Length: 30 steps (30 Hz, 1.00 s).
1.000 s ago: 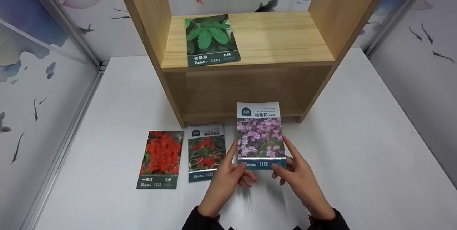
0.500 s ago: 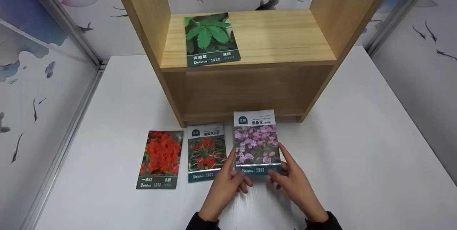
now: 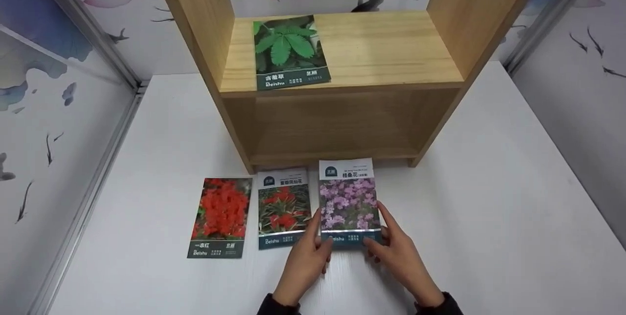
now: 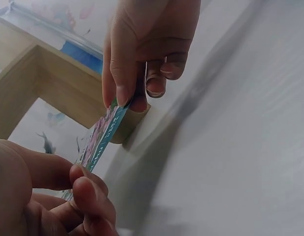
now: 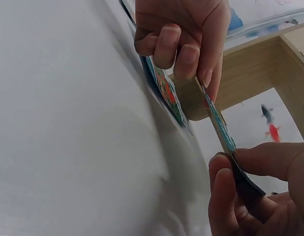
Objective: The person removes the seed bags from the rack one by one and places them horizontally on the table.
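So over the last second the purple-flower seed packet has come down and toward the person; it was held up in front of the wooden shelf unit and now sits low over the white table, just right of the middle red-flower packet. My read is it's being lowered into that row, next to the other two (the far-left one being the bright red packet).

Both hands are on it. The left hand pinches the bottom left corner between thumb and fingers, and the right hand pinches the bottom right. The wrist views show the packet tilted, far end lower. Hard to tell whether that end touches the table yet.

Orientation: the long axis runs away from the person toward the shelf, white header strip at the far end, dark teal band at the near end, printed face up. That lines up with its neighbours. A green-leaf packet lies on the upper shelf board.
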Each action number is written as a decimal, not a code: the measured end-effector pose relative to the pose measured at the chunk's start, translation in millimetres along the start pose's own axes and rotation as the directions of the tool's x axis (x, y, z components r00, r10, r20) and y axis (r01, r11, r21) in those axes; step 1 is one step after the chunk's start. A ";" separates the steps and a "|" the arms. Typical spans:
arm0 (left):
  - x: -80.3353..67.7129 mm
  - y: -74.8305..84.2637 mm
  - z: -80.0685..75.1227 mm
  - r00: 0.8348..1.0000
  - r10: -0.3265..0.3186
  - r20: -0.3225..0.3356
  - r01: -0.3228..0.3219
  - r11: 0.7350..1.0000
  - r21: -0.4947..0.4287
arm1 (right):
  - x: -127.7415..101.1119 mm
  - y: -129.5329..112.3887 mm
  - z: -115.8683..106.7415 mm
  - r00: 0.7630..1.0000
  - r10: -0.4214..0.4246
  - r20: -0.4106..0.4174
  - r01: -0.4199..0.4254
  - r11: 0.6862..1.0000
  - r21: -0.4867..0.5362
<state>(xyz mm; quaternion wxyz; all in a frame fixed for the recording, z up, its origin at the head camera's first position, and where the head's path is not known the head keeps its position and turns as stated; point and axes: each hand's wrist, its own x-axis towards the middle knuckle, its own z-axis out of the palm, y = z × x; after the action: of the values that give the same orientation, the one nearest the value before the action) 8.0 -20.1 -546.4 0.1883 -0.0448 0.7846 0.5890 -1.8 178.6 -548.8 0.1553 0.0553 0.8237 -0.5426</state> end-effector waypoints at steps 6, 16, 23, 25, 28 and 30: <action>3.1 -1.4 0.4 0.999 -0.039 -0.024 0.040 0.998 0.043 | 4.1 3.5 4.0 1.000 -0.008 -0.003 0.008 0.998 -0.054; 4.5 -3.6 3.2 0.998 -0.044 -0.041 0.046 0.998 0.051 | 7.4 9.0 6.5 1.000 -0.010 -0.022 0.009 0.997 -0.081; 3.7 -5.3 3.6 0.999 -0.032 -0.042 0.036 0.996 0.087 | 9.0 11.1 8.1 1.000 0.013 -0.020 -0.014 0.995 -0.099; 3.6 -5.7 3.8 0.998 -0.036 -0.043 0.040 0.995 0.089 | 9.7 11.5 8.1 1.000 0.012 -0.016 -0.014 0.994 -0.112; 4.5 -5.4 4.6 0.998 -0.049 -0.051 0.054 0.994 0.098 | 10.9 10.6 7.4 1.000 0.000 -0.018 -0.003 0.990 -0.144; 5.4 -5.3 5.6 0.997 -0.054 -0.059 0.061 0.992 0.115 | 11.9 10.0 7.5 1.000 -0.006 -0.021 0.002 0.985 -0.174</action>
<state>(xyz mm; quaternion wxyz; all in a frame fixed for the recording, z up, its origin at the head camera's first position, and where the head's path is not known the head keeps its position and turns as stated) 5.9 -15.6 -554.4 0.1854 -0.0727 0.8210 0.5351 -9.0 175.0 -564.0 0.1495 0.0456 0.8697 -0.4682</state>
